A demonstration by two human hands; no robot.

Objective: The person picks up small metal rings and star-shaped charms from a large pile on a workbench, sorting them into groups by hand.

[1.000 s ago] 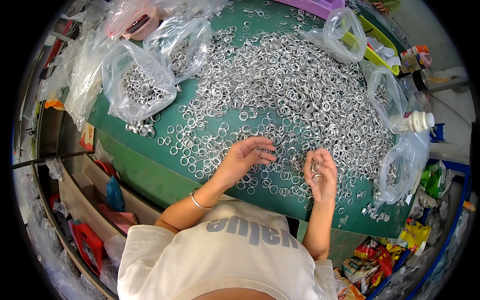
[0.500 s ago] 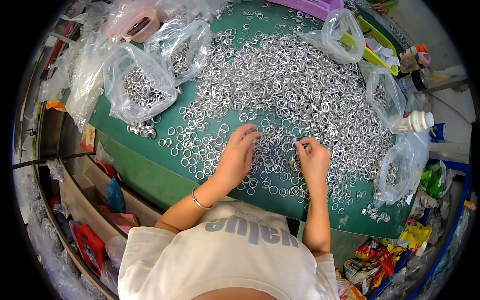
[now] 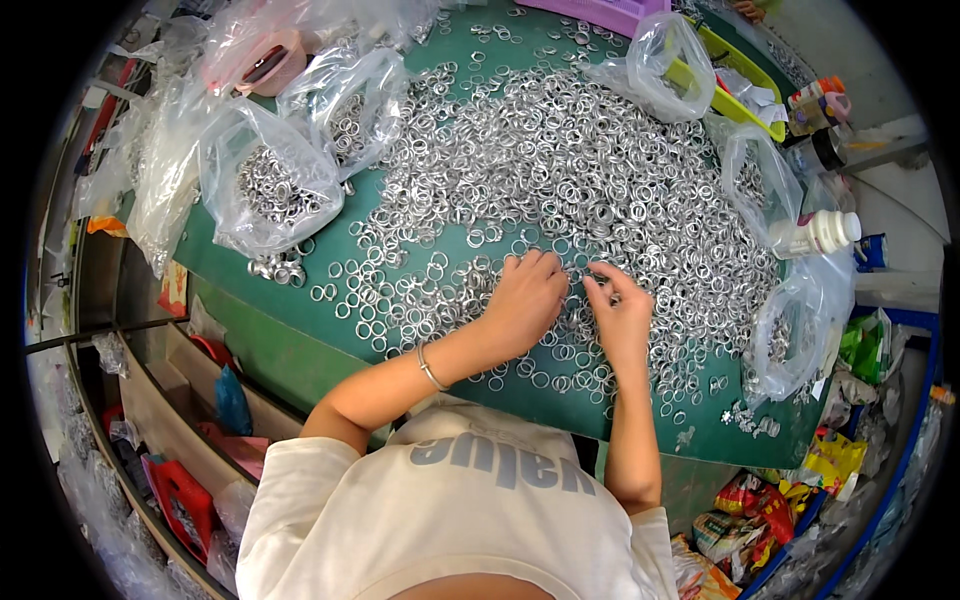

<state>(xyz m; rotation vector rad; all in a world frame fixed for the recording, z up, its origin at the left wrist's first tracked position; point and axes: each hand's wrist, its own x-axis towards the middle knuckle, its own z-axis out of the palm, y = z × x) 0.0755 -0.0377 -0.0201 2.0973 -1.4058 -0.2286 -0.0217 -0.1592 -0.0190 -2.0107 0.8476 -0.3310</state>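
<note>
A wide heap of small silver metal rings [image 3: 560, 170] covers the green table top [image 3: 260, 340]. My left hand [image 3: 525, 300] lies palm down on the near part of the heap, fingers spread among the rings; a thin bracelet sits on its wrist. My right hand [image 3: 620, 315] is just beside it, fingertips bent down into the rings and nearly touching the left fingertips. Whether either hand pinches a ring is hidden by the fingers.
Clear plastic bags of rings [image 3: 270, 185] stand at the back left, with more bags [image 3: 795, 310] along the right edge. A white bottle [image 3: 820, 232] lies at the right. A yellow-green tray [image 3: 740, 95] and a purple basket [image 3: 615, 12] are at the far side. Shelves with clutter [image 3: 190, 480] sit below left.
Both hands have moved up and inward across the rings. The right hand came left from the near edge, and the two hands now nearly meet.
</note>
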